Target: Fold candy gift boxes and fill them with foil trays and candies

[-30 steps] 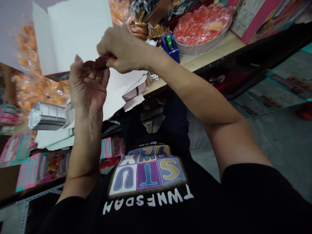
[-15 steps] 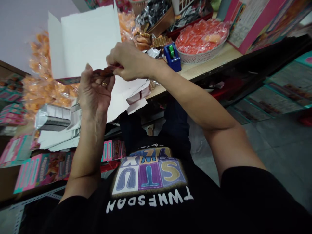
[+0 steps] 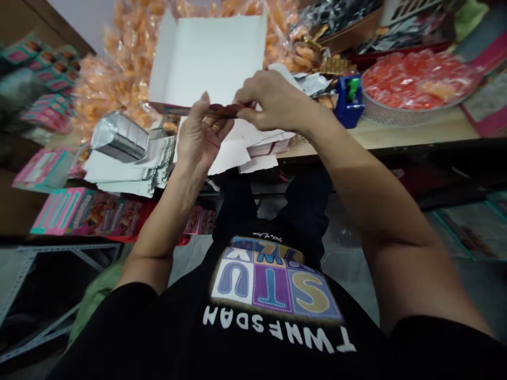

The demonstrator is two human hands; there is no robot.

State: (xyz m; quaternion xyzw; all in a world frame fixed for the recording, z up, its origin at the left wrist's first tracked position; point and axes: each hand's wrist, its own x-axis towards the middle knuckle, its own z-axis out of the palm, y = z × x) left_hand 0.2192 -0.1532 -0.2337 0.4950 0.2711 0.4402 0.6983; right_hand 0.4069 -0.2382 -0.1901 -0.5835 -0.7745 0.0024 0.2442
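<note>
Between my two hands is a small dark reddish-brown item (image 3: 225, 110), too blurred to make out in detail. My left hand (image 3: 202, 134), with a ring on one finger, holds its left end between thumb and fingers. The fingers of my right hand (image 3: 273, 103) pinch its right end. Just behind the hands stands an open box (image 3: 214, 58), white inside. Below them lie white folded card pieces (image 3: 232, 153), partly covered by my left hand.
Bagged orange items (image 3: 119, 89) pile up behind and left. A clear-wrapped stack (image 3: 121, 138) rests on flat white cards (image 3: 119, 174). To the right are a blue tape dispenser (image 3: 349, 105) and a basket (image 3: 388, 112) of red packets. Pink boxes (image 3: 87, 211) sit lower left.
The view has swung left, so hands and table appear farther right. Both hands still hold the brown item, in nearly the same pose.
</note>
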